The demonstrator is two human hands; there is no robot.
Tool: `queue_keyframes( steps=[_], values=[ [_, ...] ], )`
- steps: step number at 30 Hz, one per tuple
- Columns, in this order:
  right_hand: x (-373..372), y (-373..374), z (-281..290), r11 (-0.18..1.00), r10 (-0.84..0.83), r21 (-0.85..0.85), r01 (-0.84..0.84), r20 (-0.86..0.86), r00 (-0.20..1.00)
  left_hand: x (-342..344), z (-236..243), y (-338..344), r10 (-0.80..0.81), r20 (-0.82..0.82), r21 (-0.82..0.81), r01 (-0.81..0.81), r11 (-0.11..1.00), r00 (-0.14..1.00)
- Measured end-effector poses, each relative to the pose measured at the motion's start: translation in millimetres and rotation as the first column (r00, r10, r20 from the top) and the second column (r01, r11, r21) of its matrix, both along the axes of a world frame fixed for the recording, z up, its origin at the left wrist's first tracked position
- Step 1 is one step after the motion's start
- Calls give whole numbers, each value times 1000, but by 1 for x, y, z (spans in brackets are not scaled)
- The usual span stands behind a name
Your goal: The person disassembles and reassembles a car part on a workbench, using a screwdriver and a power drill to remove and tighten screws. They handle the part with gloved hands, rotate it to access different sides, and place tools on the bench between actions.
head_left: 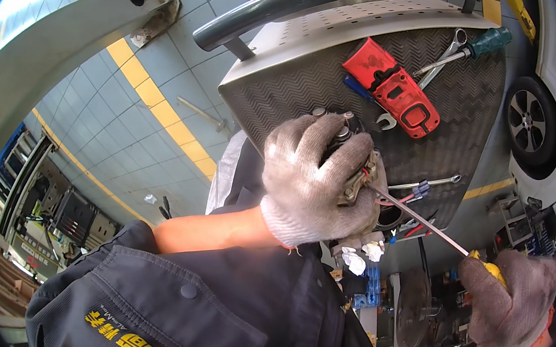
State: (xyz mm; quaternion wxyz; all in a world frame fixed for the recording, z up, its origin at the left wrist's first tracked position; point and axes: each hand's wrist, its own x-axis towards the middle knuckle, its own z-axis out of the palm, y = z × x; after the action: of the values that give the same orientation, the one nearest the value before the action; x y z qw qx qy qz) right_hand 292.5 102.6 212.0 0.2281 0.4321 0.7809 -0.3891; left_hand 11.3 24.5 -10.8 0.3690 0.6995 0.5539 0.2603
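Grey-gloved, the left hand [315, 178] is closed around a mostly hidden metal part [350, 193] near the ridged mat [463, 134]; a screwdriver [424, 224] is gripped by the right hand [508, 302], its yellow handle [495, 273] largely covered, its exact contact indiscernible.

Beyond the left hand [315, 178], slightly left, bare ribbed surface [277, 97] leaves room, bounded farther out by a dark rail [298, 9]. Beyond it to the right, a red device [408, 103] stands in the way. Right of it, a screwdriver [428, 225] bars the gap to the right hand [508, 302]; a bare strip lies between the device and a silver wrench [429, 182].
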Motion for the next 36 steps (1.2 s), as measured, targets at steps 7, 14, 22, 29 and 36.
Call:
queue_keyframes(
  steps=[7,14,22,29,36],
  values=[
    [1,-4,-1,999,-43,4,43,6,999,0,-3,-1,-8,4,6,8,1000,1000],
    [-1,-4,0,998,-64,4,64,5,998,-2,-3,0,-18,9,18,18,1000,1000],
    [-1,-14,0,982,-191,-8,191,14,982,2,-5,-5,16,-6,25,-16,1000,1000],
    [4,-15,5,999,-24,47,24,-7,1000,-2,4,5,-37,-29,16,38,999,999],
    [10,-16,1,992,-126,-33,125,-15,992,-1,4,6,-50,-44,26,51,998,998]
  ],
)
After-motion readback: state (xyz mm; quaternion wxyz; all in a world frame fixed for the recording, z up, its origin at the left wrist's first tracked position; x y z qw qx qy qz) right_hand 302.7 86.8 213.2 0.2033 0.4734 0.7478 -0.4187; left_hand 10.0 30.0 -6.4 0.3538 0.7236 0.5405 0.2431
